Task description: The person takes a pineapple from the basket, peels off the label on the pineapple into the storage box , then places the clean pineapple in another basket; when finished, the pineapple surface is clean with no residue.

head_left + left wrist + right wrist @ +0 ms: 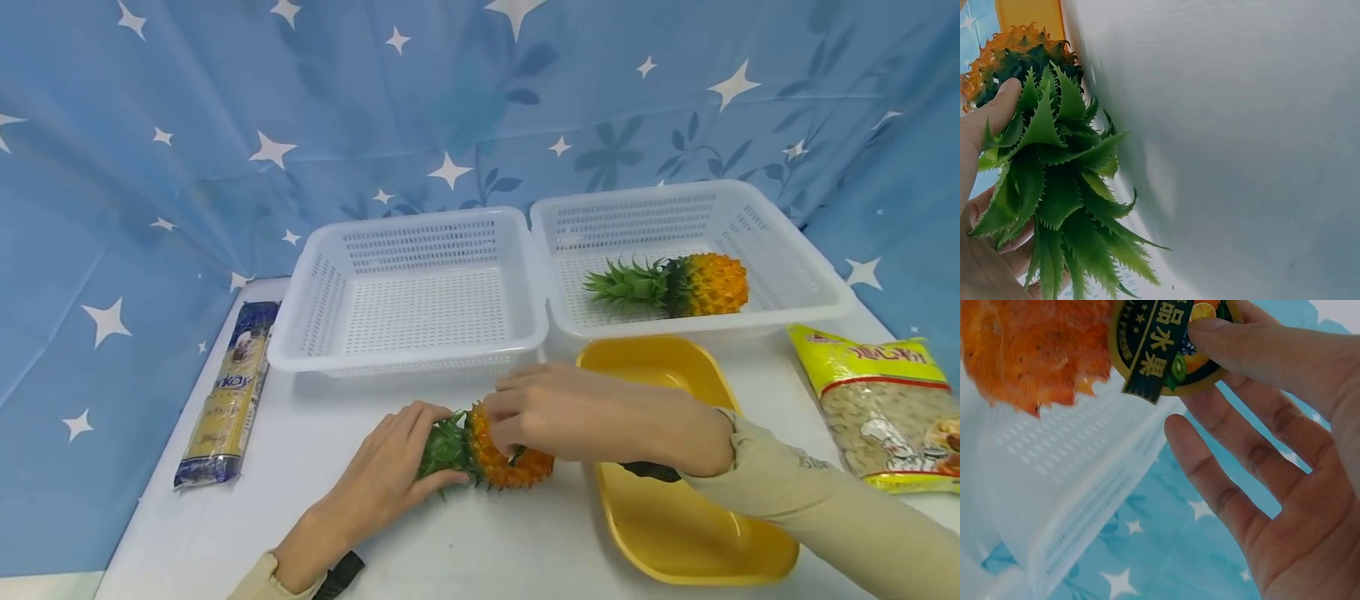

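A pineapple [521, 474] with an orange body and green leaves lies on the white table, its crown toward the left. My left hand [390, 458] grips it by the crown, thumb on the near side and fingers behind the leaves [1054, 175]. Over the orange end is my right hand [555, 412]. Between its thumb and index finger it pinches a round fruit sticker [1147, 344], dark with gold edging and printed fruit, beside the pineapple's skin. The other fingers of that hand are spread apart from the sticker in the right wrist view.
Two white perforated baskets stand at the back: the left basket [408, 360] and the right basket [697, 322], which holds another pineapple [712, 286]. A yellow tub [675, 533] sits beneath my right forearm. A noodle packet [225, 400] lies left; a yellow-topped bag [885, 408] lies right.
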`<state>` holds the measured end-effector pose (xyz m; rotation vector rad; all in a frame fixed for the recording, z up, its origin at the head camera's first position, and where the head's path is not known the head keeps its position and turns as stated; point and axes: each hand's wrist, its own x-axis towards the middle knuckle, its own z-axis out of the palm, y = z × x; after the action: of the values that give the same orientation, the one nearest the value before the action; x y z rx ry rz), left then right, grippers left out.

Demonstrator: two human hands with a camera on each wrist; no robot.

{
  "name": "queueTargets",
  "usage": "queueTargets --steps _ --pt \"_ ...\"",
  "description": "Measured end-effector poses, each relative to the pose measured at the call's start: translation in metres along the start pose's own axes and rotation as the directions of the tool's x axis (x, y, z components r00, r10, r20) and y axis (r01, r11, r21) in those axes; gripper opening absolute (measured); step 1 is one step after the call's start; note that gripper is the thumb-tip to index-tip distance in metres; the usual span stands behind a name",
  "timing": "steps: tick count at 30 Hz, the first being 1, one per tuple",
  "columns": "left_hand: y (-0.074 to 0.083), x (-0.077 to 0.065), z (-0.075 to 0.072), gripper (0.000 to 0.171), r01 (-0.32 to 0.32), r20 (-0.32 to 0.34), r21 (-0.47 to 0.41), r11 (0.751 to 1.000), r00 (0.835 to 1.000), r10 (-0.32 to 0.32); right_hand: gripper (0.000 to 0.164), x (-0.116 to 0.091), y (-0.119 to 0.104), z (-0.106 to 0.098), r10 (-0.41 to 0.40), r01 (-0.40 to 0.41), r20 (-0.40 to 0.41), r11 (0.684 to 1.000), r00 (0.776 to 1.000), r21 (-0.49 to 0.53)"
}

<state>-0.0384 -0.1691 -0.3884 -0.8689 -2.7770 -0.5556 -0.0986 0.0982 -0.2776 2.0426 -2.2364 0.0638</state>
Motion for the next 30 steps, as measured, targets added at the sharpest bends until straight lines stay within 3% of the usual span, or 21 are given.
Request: queueTargets --steps 3,6,9,12,16,21,30 --pt "-0.001 0.000 0.000 0.071 -0.006 -0.009 0.003 1.000 1.000 0.006 0.019 -0.012 0.000 -0.007 0.017 -0.015 -0.068 0.999 0.998 0.037" --pt "-0.001 -0.001 0.001 0.070 -0.008 -0.016 0.006 1.000 1.000 0.008 0.020 -0.032 0.004 -0.012 0.067 -0.049 -0.124 0.989 0.990 0.137" --pt "-0.001 -0.001 0.002 0.068 -0.008 -0.022 0.014 1.000 1.000 0.008 0.024 -0.055 0.010 -0.014 0.165 -0.132 -0.110 0.958 0.980 0.255" --pt "-0.001 -0.001 0.003 0.068 -0.015 -0.030 0.018 1.000 0.999 0.015 0.025 -0.078 0.015 -0.012 0.275 -0.255 -0.007 0.901 0.961 0.352" --pt "-0.001 0.000 0.003 0.068 -0.028 -0.037 0.017 0.999 0.999 0.029 0.025 -0.102 0.022 -0.003 0.361 -0.408 0.190 0.808 0.913 0.426" --pt "-0.001 0.000 0.004 0.068 -0.032 -0.040 0.012 0.999 0.999 0.032 0.027 -0.118 0.031 0.016 0.371 -0.509 0.361 0.734 0.855 0.450" --pt "-0.002 0.000 0.004 0.069 -0.034 -0.034 0.005 0.999 0.999 0.034 0.027 -0.128 0.031 0.044 0.390 -0.633 0.521 0.628 0.759 0.452"
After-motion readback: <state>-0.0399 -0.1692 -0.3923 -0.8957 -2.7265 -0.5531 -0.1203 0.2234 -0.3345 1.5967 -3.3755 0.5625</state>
